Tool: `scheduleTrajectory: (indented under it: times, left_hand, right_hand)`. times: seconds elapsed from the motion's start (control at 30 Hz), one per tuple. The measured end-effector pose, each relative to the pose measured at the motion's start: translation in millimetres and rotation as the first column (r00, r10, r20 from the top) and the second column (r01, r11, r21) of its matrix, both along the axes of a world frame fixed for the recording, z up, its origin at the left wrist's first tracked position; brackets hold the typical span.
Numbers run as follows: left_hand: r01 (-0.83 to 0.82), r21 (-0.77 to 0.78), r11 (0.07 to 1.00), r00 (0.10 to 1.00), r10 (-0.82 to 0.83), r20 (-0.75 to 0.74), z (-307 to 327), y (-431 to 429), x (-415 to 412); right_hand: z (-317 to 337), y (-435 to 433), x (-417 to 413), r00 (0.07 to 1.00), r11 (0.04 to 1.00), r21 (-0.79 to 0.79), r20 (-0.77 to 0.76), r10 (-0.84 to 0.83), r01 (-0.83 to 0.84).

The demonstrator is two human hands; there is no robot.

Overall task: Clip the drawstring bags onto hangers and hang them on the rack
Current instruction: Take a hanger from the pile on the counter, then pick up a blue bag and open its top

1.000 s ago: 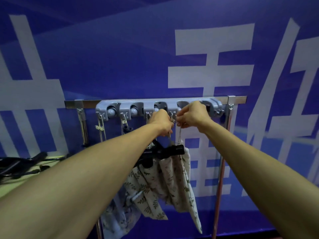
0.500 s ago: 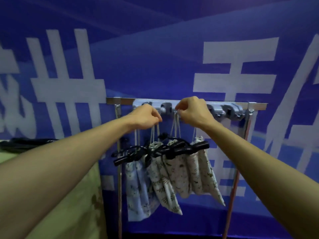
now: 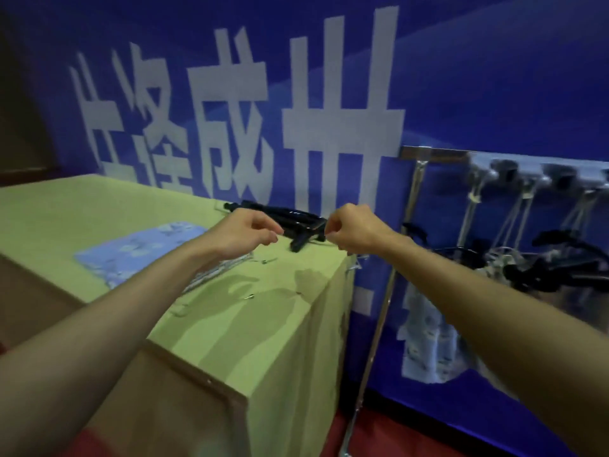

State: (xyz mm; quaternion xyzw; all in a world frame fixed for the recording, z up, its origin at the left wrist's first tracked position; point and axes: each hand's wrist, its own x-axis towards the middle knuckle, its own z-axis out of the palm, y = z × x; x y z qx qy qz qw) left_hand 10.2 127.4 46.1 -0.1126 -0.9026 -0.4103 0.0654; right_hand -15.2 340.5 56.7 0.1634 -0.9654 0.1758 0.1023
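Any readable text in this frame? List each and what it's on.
"成": large white character, third from left on the blue banner; legible.
Other three large white characters on the banner: cut off at the bottom by the table and what is in front, or blurred. They cannot be read with confidence.
Blue bag, hangers, rack: no text visible.

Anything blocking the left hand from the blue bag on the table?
Nothing visible does. The blue bag lies flat on the green table, just left of the left hand. The forearm covers its right edge. The black hangers lie farther back, out of the path.
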Motion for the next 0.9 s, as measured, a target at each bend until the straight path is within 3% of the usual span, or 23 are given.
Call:
scheduleTrajectory:
  times: [0.17,0.27,0.4,0.7,0.9]
  left_hand:
    - [-0.201,-0.064,0.978,0.980,0.199,-0.026,-50.8,-79.1,-5.8]
    - [-0.304,-0.172,0.937,0.953,0.297,-0.064,-85.7,-100.4,-14.8]
    - [-0.440,-0.251,0.863,0.898,0.415,-0.145,-113.6,-107.3,-26.0]
    - [-0.465,-0.020,0.885,0.880,0.460,-0.117,-117.8,-109.4,-25.1]
    - [-0.507,0.098,0.856,0.851,0.516,-0.101,-116.5,-110.1,-21.7]
  right_hand:
    - [-58.3,-73.4,-23.8,0.986,0.989,0.044,0.089,0.138,-0.143]
    - [-90.0,-96.1,-40.4,0.986,0.992,-0.023,0.116,0.122,-0.121]
    - [-115.5,-109.0,-57.2,0.999,0.977,-0.209,0.015,0.037,-0.033]
    - [-129.8,-117.6,-93.8,0.996,0.977,-0.215,-0.085,-0.019,0.000]
    - [-128.4,-124.6,-93.4,0.999,1.000,0.023,-0.033,-0.020,0.020]
